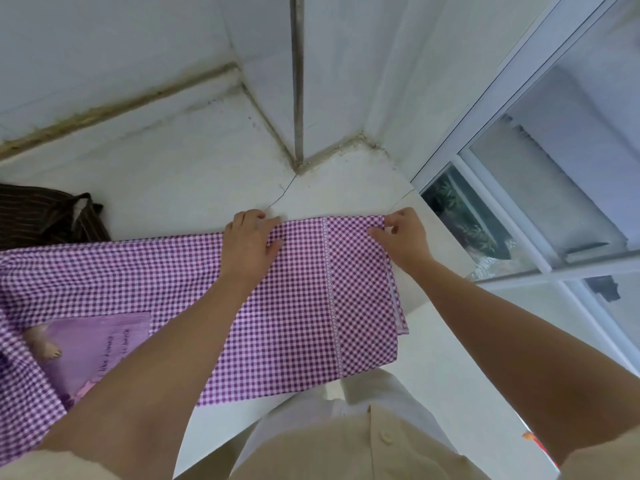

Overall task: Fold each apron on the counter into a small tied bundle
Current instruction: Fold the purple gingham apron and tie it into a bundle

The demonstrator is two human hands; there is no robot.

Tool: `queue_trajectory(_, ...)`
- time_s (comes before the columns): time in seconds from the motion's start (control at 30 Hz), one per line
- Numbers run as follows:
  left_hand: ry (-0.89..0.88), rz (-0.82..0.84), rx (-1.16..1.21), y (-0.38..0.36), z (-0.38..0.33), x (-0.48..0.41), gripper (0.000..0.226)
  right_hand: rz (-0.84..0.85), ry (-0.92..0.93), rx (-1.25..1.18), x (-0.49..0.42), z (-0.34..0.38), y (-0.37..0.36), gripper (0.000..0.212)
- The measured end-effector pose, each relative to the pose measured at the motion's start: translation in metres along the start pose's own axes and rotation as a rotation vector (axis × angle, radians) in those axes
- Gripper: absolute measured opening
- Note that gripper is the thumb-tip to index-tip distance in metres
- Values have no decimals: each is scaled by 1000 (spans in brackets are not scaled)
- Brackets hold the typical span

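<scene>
Head view shows my right hand pinching the far right corner of the gingham apron between thumb and curled fingers. My left hand sits just to its left, fingers bent over the same far edge and thumb lying on the cloth.

The apron lies flat on the counter, spreading from both hands back toward my body and running long to the left of my left hand, where its lilac pocket shows.

I judge the main risk to be that long left stretch. It is loose and heavy, so it may drag the cloth askew when I lift or fold, leaving a crooked bundle. The pinched corner could also slip, since only fingertips hold it.

Just right of my right hand the counter ends, with the window beyond, so cloth swung that way could slide off. Ahead of both hands there is bare counter up to the wall corner. Far to the left of my left hand a dark striped cloth lies close to the apron's far edge, and a wide sweep could snag it.
</scene>
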State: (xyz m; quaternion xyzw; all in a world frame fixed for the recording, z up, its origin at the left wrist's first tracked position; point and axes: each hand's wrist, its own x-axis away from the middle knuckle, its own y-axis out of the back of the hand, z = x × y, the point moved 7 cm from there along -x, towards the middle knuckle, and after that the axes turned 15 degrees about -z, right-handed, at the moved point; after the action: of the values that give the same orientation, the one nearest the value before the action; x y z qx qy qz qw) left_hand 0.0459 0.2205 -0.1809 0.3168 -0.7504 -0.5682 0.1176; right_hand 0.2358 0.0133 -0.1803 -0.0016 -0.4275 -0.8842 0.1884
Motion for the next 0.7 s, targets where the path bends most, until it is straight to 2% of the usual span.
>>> queue_trajectory(0.07, -54, 20, 84, -3, -10, -2, 49, -44, 45, -96, 1, 4, 7, 20)
queue_trajectory(0.2, -160, 108, 179, -10, -38, -7, 56, 13, 60, -237, 10, 12, 17, 26)
queue_trajectory(0.3, -179, 122, 217, -10, -50, -11, 47, 73, 26, -330, 14, 17, 21, 28)
queue_trajectory(0.43, -137, 76, 286, 0, -55, -14, 38, 95, -3, -399, 18, 18, 26, 52)
queue_trajectory(0.5, -86, 109, 309, 2, -55, -13, 39, 74, -8, -427, 23, 20, 29, 49)
queue_trajectory(0.57, -63, 104, 362, 5, -56, -14, 29, 72, -24, -446, 27, 24, 33, 35)
queue_trajectory(0.63, -49, 97, 429, 10, -59, -15, 19, 158, -77, -494, 35, 25, 32, 27)
queue_trajectory(0.7, -14, 137, 465, 13, -62, -14, 20, 301, -170, -511, 47, 18, 23, 54)
